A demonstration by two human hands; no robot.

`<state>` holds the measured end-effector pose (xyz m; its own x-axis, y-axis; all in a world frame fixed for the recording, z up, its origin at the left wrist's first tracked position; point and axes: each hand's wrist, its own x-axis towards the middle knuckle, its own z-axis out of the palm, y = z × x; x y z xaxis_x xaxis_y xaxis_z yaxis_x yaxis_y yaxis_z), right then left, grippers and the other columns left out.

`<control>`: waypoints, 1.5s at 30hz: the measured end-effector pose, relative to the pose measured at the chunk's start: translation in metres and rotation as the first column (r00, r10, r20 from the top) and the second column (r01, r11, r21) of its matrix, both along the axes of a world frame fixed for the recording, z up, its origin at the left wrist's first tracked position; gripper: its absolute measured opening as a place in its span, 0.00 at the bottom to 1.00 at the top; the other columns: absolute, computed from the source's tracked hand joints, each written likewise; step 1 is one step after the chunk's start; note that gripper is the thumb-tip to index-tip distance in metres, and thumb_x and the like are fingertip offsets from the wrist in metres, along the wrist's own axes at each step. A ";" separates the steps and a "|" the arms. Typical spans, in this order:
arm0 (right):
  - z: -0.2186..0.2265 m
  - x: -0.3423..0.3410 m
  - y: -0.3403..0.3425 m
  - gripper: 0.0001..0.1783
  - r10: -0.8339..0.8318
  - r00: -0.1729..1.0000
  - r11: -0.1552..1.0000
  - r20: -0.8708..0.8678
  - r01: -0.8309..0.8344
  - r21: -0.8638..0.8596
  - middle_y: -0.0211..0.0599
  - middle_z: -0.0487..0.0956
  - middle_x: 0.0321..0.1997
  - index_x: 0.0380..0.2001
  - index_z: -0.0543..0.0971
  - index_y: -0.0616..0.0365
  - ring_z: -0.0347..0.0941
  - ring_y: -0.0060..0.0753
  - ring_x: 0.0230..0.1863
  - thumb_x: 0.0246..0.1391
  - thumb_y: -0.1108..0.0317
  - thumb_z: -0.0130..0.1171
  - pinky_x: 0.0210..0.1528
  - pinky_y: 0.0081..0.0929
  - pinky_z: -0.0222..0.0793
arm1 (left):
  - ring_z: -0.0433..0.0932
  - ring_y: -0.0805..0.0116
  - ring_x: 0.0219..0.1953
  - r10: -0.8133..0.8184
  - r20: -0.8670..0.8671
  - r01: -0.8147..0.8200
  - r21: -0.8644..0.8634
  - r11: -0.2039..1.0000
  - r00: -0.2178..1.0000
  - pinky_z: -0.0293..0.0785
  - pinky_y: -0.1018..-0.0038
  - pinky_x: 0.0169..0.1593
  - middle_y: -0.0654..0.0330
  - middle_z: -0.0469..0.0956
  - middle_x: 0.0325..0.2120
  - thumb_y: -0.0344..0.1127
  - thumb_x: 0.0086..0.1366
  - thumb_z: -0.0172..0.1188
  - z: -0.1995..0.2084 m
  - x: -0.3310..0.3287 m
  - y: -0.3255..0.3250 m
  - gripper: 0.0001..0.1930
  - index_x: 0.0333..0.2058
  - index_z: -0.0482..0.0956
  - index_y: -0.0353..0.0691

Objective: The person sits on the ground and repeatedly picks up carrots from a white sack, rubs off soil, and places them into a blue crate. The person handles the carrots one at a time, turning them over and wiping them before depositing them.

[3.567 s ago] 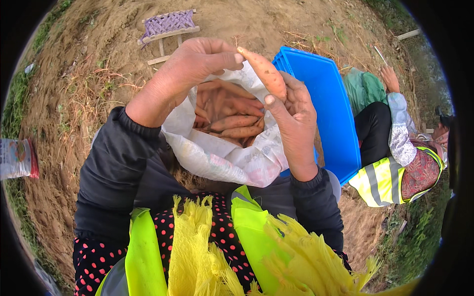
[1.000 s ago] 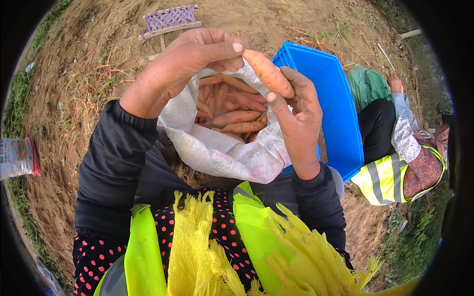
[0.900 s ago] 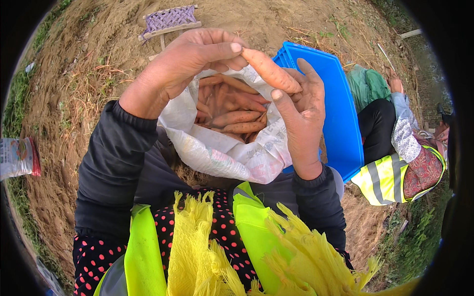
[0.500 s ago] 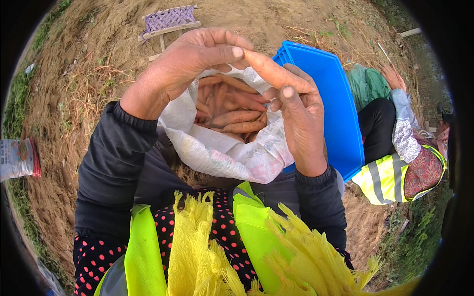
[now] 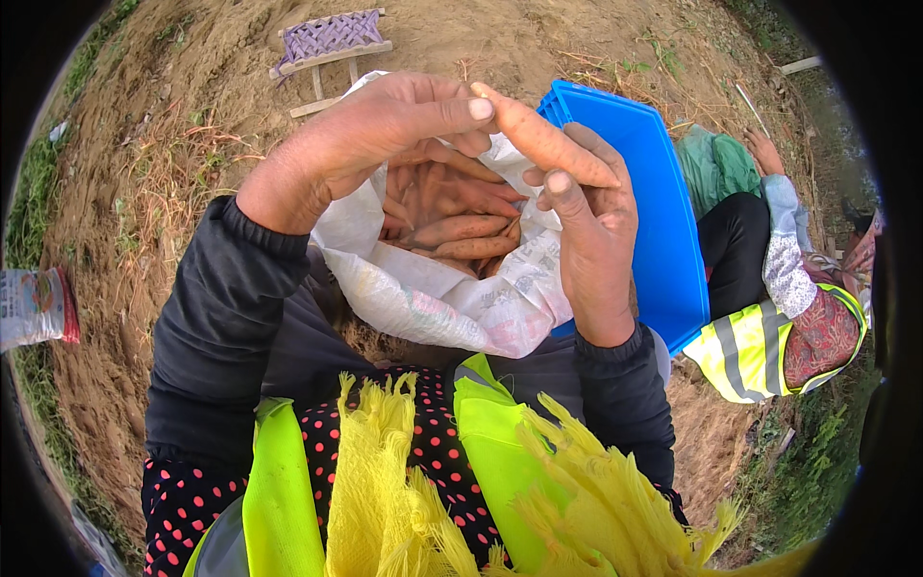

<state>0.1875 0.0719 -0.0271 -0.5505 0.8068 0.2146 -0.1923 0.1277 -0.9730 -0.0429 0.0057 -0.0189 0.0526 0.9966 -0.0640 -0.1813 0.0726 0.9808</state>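
A long, tapered sweet potato (image 5: 548,141) with orange-pink skin is held between my two hands above an open white woven sack (image 5: 423,308). My left hand (image 5: 394,130) pinches its upper left end between thumb and fingers. Around its lower right end my right hand (image 5: 596,231) is closed, thumb in front and fingers behind. Inside the sack lie several more sweet potatoes (image 5: 461,229), partly hidden by my left hand and the sack's folded rim.
Right of the sack stands a blue plastic crate (image 5: 663,240). A low stool with a purple woven seat (image 5: 332,37) is on the soil beyond. At the right sits another person in a reflective vest (image 5: 740,351), beside a green bag (image 5: 716,168). A printed bag (image 5: 37,308) lies far left.
The sweet potato has tilted a little more steeply, its right end lower. My right hand has shifted slightly right, and my left thumb slightly right and down.
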 end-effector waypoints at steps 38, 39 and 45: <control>-0.003 -0.001 -0.001 0.31 0.005 1.000 0.999 0.018 -0.006 0.054 0.39 0.79 0.49 0.58 0.70 0.64 0.77 0.27 0.44 0.59 0.59 0.68 0.42 0.22 0.70 | 0.80 0.78 0.38 0.055 -0.018 -0.055 -0.022 0.998 0.998 0.74 0.77 0.48 0.66 0.83 0.32 0.38 0.65 0.65 -0.003 -0.007 0.002 0.07 0.35 0.83 0.41; -0.002 -0.001 -0.001 0.31 0.004 1.000 0.998 0.018 -0.005 0.055 0.39 0.79 0.49 0.58 0.70 0.64 0.77 0.27 0.44 0.59 0.59 0.68 0.42 0.22 0.70 | 0.80 0.78 0.38 0.059 -0.011 -0.059 -0.019 0.998 0.998 0.74 0.77 0.48 0.66 0.83 0.32 0.38 0.65 0.65 -0.003 -0.006 0.003 0.07 0.35 0.83 0.41; 0.000 -0.001 0.000 0.30 0.011 1.000 1.000 0.011 -0.010 -0.030 0.38 0.79 0.48 0.60 0.69 0.65 0.76 0.25 0.43 0.60 0.62 0.66 0.42 0.21 0.69 | 0.78 0.79 0.36 0.057 0.015 -0.057 -0.029 0.998 0.998 0.73 0.78 0.45 0.67 0.82 0.31 0.36 0.65 0.65 -0.001 -0.004 0.000 0.06 0.35 0.83 0.41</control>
